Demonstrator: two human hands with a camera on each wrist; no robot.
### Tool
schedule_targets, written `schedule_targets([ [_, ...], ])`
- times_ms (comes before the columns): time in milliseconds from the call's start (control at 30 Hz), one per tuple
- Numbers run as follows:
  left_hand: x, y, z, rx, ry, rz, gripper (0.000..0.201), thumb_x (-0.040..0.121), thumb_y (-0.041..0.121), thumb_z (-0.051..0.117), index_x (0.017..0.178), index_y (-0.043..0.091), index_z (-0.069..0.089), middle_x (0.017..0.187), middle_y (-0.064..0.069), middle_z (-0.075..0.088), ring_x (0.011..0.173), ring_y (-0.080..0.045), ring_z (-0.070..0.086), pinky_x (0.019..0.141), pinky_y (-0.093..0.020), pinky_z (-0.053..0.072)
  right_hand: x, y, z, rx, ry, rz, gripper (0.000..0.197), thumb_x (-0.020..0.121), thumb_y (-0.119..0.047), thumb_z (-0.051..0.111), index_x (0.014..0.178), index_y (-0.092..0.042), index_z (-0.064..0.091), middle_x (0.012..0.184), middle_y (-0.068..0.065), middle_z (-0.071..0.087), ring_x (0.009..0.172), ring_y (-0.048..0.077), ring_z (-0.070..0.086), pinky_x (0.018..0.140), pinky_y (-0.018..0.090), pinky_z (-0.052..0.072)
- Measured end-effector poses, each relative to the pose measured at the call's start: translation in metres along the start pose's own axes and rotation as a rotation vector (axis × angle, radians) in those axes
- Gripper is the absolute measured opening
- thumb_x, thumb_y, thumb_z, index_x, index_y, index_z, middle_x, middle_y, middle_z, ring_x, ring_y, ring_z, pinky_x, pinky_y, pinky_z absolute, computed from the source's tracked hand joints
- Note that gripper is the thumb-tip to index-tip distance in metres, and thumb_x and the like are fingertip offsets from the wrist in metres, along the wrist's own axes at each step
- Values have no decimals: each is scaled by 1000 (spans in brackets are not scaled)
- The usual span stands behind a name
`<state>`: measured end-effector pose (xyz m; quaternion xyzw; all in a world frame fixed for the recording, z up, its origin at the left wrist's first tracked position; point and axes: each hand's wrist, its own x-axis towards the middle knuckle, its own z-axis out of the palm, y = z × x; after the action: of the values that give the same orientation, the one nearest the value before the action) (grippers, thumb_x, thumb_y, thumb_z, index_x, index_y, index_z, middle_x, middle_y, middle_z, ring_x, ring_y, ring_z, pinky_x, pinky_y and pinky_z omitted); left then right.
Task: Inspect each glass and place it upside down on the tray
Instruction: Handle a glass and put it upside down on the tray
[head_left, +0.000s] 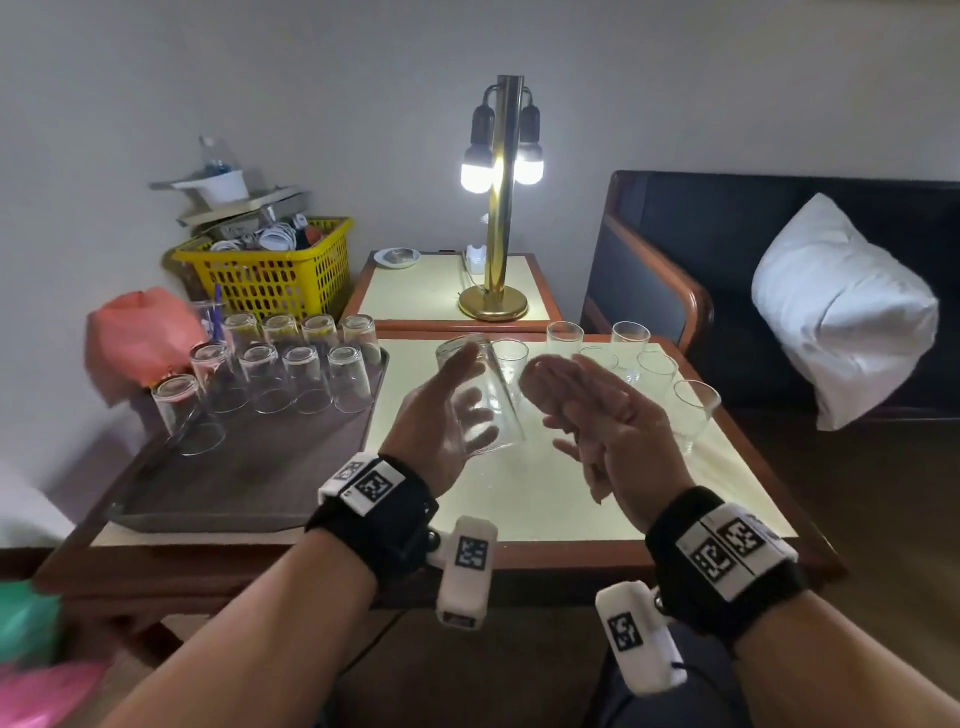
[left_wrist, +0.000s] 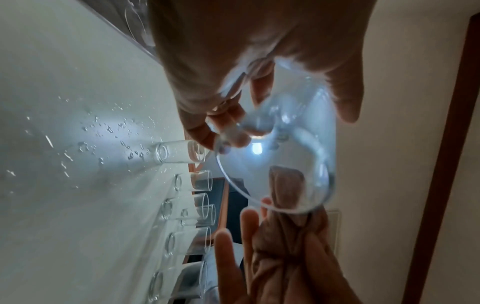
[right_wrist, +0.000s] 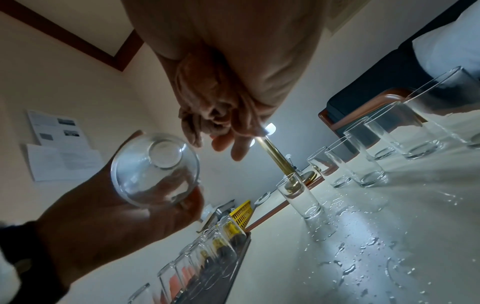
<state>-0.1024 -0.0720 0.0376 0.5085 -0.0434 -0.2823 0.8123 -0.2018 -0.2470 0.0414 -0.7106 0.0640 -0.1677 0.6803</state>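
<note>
While the left hand (head_left: 441, 415) is gripping one clear glass (head_left: 480, 395) above the middle of the bench (head_left: 519, 499), its fingers (left_wrist: 223, 123) are wrapping the wall near the base, thumb on the opposite side, and the glass is tilting with its mouth toward the far side. The right hand (head_left: 608, 426) is holding a bunched tan cloth (right_wrist: 215, 98), fingers curled round it, just right of the glass and apparently not touching it.

Judgement on handling: the glass is looking thin-walled, light, rigid and fragile; water droplets (right_wrist: 350, 267) are lying on the bench, so the wall is probably wet and slippery. A hold round the lower wall, well clear of the rim, is seeming safest for the inversion.

Count: nine glasses are standing upside down on the dark tray (head_left: 249, 488) at left, in two rows plus one nearer. At least six upright glasses are waiting on the far right of the bench; overlap is making that count uncertain.
</note>
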Motion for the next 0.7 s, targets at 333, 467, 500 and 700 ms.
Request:
schedule_targets([
  [333,-1,5,20,249,21,-7,61,98,67,43,139,22,43,120,-13,63,104,-39,72,95,-52,57,1,-4,35,-139,176,-225,24,96,-23,66,120,-21,69,112,-7,75,85,-1,70,73,20,56],
  [467,-1,7,5,288,-99,-9,38,100,53,58,119,20,55,120,-18,68,94,-32,73,85,-46,59,6,-4,34,-156,224,-137,16,99,-30,63,111,-19,62,83,-2,71,55,13,58,50,30,49],
  [500,-1,7,4,289,-104,34,42,93,54,65,117,21,57,116,-15,68,87,-28,71,80,-42,59,6,-7,35,-135,211,-131,15,100,-28,61,113,-20,61,76,-4,69,49,14,56,44,31,48],
  [700,-3,-1,22,239,104,183,54,90,72,51,115,24,58,107,-6,59,84,-22,62,73,-34,53,-10,-11,54,-34,107,-127,38,103,-25,53,140,-26,59,66,-12,67,48,19,53,44,28,51],
])
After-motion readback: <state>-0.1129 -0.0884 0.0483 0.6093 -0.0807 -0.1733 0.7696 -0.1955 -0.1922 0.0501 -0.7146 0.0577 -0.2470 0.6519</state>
